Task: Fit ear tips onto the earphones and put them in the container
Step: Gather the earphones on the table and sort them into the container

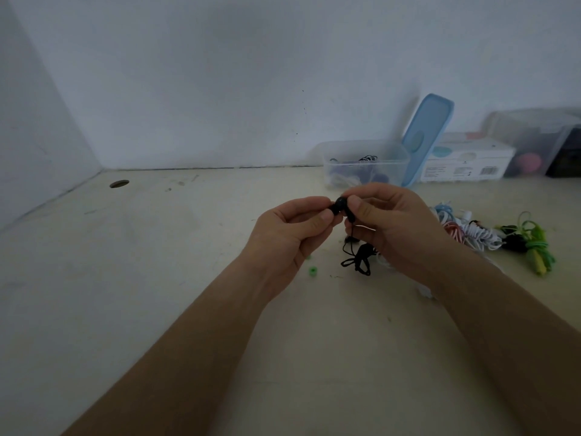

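Above the middle of the table, my right hand (390,228) pinches a black earphone (342,205) between thumb and fingers. My left hand (292,234) pinches the bud's left end, where a black ear tip sits; the tip is mostly hidden by my fingertips. The earphone's black cable (358,259) hangs down in a bundled loop below my right hand. A clear plastic container (364,163) stands open at the back, with coiled earphones inside. A green ear tip (312,271) lies on the table below my left hand.
A blue lid (424,136) leans against the container. Bundled earphones in white, red, blue and green (490,234) lie to the right. A white box (465,162) and clear boxes stand at the back right. A hole (119,183) is in the table's far left.
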A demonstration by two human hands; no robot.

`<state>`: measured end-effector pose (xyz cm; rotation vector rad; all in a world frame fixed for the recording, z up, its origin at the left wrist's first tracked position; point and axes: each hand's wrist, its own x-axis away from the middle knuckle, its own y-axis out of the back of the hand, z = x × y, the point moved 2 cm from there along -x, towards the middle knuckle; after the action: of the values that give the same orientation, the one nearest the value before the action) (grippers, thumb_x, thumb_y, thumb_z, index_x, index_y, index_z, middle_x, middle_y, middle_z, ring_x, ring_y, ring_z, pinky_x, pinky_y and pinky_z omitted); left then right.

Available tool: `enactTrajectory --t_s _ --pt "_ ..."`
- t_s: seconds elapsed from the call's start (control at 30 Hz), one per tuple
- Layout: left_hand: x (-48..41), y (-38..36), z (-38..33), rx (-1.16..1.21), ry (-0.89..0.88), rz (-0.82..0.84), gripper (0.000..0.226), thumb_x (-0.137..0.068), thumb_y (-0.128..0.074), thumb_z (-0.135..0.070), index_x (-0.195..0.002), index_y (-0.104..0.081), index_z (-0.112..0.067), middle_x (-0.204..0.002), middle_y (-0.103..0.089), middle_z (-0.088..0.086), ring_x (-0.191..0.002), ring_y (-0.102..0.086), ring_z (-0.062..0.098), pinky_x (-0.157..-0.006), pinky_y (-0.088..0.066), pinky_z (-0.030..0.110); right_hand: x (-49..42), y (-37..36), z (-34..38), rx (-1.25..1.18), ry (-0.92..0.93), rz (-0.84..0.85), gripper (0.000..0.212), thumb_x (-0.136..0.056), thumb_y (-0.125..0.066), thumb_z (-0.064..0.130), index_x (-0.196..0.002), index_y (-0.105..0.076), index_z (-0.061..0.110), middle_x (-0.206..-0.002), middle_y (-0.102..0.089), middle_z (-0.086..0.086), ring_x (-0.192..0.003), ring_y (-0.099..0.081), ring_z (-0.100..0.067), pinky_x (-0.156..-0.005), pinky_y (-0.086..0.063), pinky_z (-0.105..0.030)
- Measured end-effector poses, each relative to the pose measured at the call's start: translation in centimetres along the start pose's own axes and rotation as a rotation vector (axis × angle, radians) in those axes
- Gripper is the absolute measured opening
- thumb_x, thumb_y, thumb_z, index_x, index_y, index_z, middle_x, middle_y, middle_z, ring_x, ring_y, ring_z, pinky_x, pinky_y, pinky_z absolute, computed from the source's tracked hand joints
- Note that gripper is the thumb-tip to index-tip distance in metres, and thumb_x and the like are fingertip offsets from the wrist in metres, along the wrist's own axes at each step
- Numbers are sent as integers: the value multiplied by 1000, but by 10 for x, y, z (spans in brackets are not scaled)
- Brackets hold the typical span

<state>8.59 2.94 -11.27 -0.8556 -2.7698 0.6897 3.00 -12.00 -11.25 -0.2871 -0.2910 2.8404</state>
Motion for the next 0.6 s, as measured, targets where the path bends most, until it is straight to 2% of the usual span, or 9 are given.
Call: enactTrajectory --t_s 0.17,0.3,0.43,0.6 --pt "0 0 -1 -19 -2 15 21 -87 -56 13 -93 -70 -2 -91 -76 13 -85 -74 18 -71 -58 18 -1 1 0 36 7 -17 8 -87 -63 7 -88 -71 9 -78 -72 -8 -70 -66 -17 -70 -58 -27" --pt "1 1 -1 -48 -14 21 20 -86 -58 12 -91 -70 -3 -88 -76 13 -82 -74 18 -69 -58 19 0 2 2 35 -17 28 14 -77 -67 15 -88 -71 9 -84 -71 -14 -78 -65 -25 -71 -57 -29" --pt "2 1 -1 -71 -27 36 19 -85 -60 11 -91 -69 -4 -88 -76 14 -81 -74 18 -69 -57 19 2 2 4 -12 -64 89 15 -77 -64 14 -89 -69 7 -82 -68 -17 -66 -63 -19 -66 -56 -27" --pt "2 0 -1 -95 -62 69 18 -85 -60 9 -90 -69 -6 -87 -75 12 -80 -74 17 -70 -57 19 2 2 2 -62 -100 107 13 -79 -64 14 -89 -70 7 -82 -68 -17 -68 -63 -20 -66 -56 -27"
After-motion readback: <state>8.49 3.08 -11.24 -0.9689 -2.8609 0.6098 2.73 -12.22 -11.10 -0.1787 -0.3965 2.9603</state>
